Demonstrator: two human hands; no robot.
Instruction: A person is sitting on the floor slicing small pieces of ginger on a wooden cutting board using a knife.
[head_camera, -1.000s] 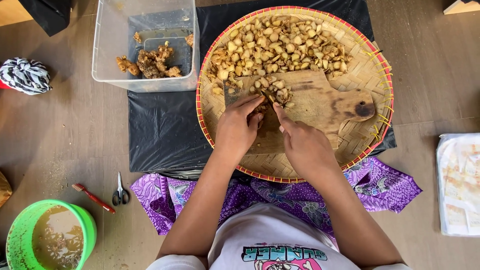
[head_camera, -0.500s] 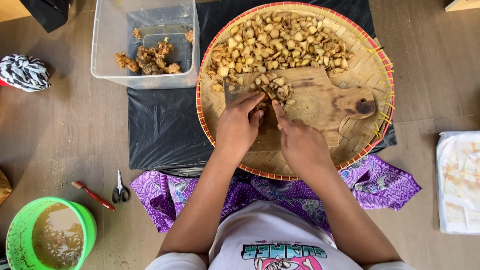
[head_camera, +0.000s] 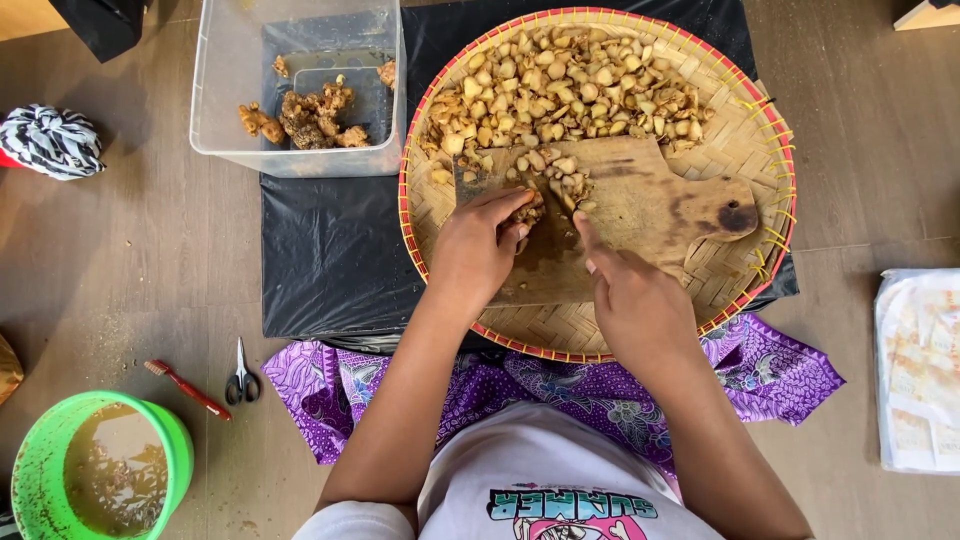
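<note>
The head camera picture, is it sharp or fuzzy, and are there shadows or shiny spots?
In the head view, the woven tray and the cut pieces look sharp; the left hand and right hand are only slightly soft. The light is even, with soft shadows beside the clear plastic box. The black plastic sheet shows a faint sheen, no strong glare.

**Colours and patterns, floor work area**

Woven tray (head_camera: 745, 150) showing tan weave with red rim. Chopped pieces (head_camera: 570, 90) reading pale beige-brown. Cutting board (head_camera: 660, 205) showing brown with a dark patch. Sheet (head_camera: 330, 250) lying black. Cloth (head_camera: 560, 385) showing purple floral print. Bucket (head_camera: 170, 430) glowing bright green, holding murky brown water. Bundle (head_camera: 50, 140) showing black-and-white stripes. Toothbrush (head_camera: 190, 388) showing red.
</note>
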